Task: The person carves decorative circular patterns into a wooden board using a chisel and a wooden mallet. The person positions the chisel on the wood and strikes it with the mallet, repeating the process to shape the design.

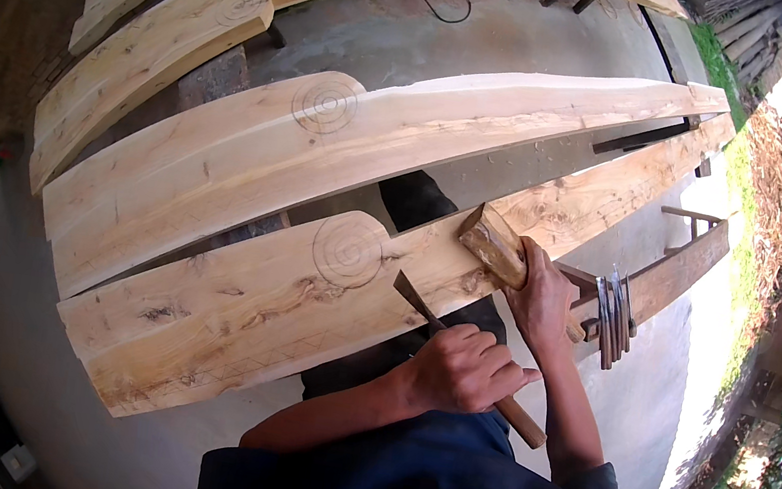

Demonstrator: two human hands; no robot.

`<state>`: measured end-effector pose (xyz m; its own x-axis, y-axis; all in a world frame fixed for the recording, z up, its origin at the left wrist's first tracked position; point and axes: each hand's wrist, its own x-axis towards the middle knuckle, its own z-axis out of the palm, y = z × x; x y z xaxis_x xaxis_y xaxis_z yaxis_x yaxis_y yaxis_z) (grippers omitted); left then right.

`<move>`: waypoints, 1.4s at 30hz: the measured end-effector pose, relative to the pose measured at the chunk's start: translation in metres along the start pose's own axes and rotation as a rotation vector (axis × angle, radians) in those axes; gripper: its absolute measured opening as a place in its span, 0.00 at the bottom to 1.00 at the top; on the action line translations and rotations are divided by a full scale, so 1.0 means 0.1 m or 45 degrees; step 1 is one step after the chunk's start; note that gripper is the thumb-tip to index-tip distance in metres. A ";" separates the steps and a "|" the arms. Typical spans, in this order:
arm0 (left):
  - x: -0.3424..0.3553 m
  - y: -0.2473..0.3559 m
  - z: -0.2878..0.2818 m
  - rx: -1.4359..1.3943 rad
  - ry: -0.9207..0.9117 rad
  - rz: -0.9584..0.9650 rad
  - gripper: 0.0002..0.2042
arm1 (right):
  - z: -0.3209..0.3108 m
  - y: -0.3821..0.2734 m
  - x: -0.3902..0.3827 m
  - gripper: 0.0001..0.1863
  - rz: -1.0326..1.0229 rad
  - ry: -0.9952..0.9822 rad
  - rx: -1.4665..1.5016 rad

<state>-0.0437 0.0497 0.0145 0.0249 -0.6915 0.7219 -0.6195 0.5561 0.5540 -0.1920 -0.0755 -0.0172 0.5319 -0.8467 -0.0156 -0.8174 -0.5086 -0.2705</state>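
My left hand is wrapped round a wood chisel, its flat metal blade angled toward the nearest plank and its wooden handle sticking out below the fist. Whether the blade's edge touches the wood, I cannot tell. In my right hand is a wooden mallet, its thick head over the plank's near edge. The nearest plank is pale and knotty, with a rounded shoulder. Concentric circles are drawn on that shoulder, and faint crossing pencil lines run along the near edge at the left.
Beyond lies a second long plank with similar circles, then further shaped planks at the back. Several chisels stand upright by a wooden trestle at my right. Grass borders the concrete floor.
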 end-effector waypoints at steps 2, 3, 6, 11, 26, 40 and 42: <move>-0.06 0.01 0.02 0.027 -0.068 -0.046 0.26 | 0.11 -0.02 0.01 0.40 -0.053 0.071 -0.084; -0.07 0.02 0.04 0.029 -0.102 -0.056 0.26 | 0.13 -0.07 0.05 0.40 -0.047 0.084 -0.055; -0.03 -0.01 0.03 0.214 -0.225 -0.068 0.28 | 0.26 -0.13 0.28 0.47 -0.265 0.108 -0.027; -0.04 -0.01 0.11 0.380 -0.419 -0.050 0.29 | 0.26 -0.13 0.24 0.51 -0.431 0.148 0.027; 0.13 0.32 0.97 -0.285 -0.886 0.554 0.25 | -0.29 0.68 -0.82 0.17 0.385 -0.833 2.134; -0.14 -0.03 0.71 0.081 -0.658 0.121 0.11 | -0.59 3.66 -0.80 0.11 0.485 0.259 -0.267; -0.30 -0.13 0.57 0.164 -0.668 -0.013 0.09 | -0.43 4.10 -0.74 0.10 0.551 0.214 -0.384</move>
<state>-0.0812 0.0376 -0.0379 -0.3435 -0.8524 0.3942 -0.7135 0.5098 0.4806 -0.5762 -0.2279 -0.0852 0.1113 -0.9891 0.0962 -0.9938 -0.1104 0.0143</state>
